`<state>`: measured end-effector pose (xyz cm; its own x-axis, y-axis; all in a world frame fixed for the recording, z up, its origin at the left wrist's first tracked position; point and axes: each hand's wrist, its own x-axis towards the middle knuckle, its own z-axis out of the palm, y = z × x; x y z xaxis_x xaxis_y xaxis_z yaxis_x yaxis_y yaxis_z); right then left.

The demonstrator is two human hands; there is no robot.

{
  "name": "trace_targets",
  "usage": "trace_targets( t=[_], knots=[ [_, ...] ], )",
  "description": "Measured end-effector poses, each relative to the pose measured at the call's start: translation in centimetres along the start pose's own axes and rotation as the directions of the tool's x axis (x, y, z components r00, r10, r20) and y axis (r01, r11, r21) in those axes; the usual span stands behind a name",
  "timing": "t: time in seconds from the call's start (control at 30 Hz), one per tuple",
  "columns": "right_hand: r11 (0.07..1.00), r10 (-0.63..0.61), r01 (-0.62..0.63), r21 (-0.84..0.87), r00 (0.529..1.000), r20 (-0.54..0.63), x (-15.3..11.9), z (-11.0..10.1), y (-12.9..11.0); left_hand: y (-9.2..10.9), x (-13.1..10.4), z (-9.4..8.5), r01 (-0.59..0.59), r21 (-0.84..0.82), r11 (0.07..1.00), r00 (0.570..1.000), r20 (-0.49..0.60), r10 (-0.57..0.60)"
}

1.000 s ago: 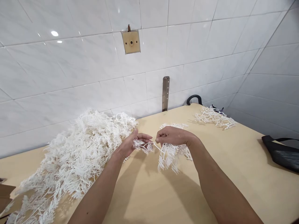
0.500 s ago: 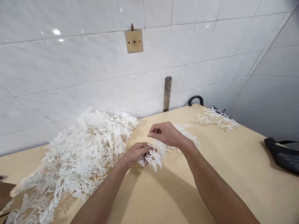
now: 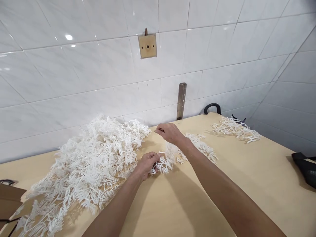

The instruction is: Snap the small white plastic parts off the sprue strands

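My left hand (image 3: 148, 163) is closed around a white, branching plastic sprig (image 3: 165, 164), whose feathery tips stick out past the fingers to the right. Above and slightly right of it, my right hand (image 3: 169, 132) is raised with thumb and fingertips pinched together. Whatever those fingertips may hold is too small to make out. Just beyond the right wrist lies a small heap of similar white sprigs (image 3: 201, 148), partly hidden by the forearm. To the left spreads a large tangled pile of white sprigs (image 3: 96, 161), close to my left hand.
The wooden table (image 3: 153, 210) meets a tiled wall. White bare stems (image 3: 235, 129) lie at the far right, near a black curved handle (image 3: 212, 108). A black bag (image 3: 306, 171) sits at the right edge, a cardboard box (image 3: 11, 197) at the left. A metal strip (image 3: 181, 101) stands against the wall.
My right hand has risen a little, away from my left hand. The sprig stays in my left hand, its tips turned more to the right. The view has shifted slightly left.
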<state>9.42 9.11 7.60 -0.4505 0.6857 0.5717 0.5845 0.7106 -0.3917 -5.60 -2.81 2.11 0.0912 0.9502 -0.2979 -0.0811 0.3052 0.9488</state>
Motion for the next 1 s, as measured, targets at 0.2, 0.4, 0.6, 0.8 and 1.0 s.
trace_targets(
  t=[0.2,0.4,0.6,0.8,1.0],
  knots=[
    [0.989,0.091,-0.065,0.131,0.975,-0.202,-3.4,-0.5,-0.2,-0.1,1.7,0.6,0.030,-0.185,0.982,0.998,-0.042,-0.039],
    [0.950,0.256,-0.240,0.198,0.965,-0.057,-11.3,-1.4,-2.6,0.1,1.9,1.2,-0.070,-0.229,0.971,0.997,-0.058,0.058],
    [0.936,0.320,-0.321,0.145,0.947,0.028,-12.6,-0.2,-2.6,-0.3,1.7,1.0,-0.129,-0.184,0.974,0.984,-0.145,0.102],
    [0.879,0.385,-0.419,0.228,0.905,0.178,-12.5,0.3,-2.4,-0.4,1.6,0.7,-0.132,-0.146,0.980,0.990,-0.071,0.122],
    [0.687,0.523,-0.566,0.456,0.821,0.229,-13.0,0.7,-1.8,-0.3,1.7,0.2,-0.048,-0.144,0.988,0.988,0.137,0.068]
  ],
)
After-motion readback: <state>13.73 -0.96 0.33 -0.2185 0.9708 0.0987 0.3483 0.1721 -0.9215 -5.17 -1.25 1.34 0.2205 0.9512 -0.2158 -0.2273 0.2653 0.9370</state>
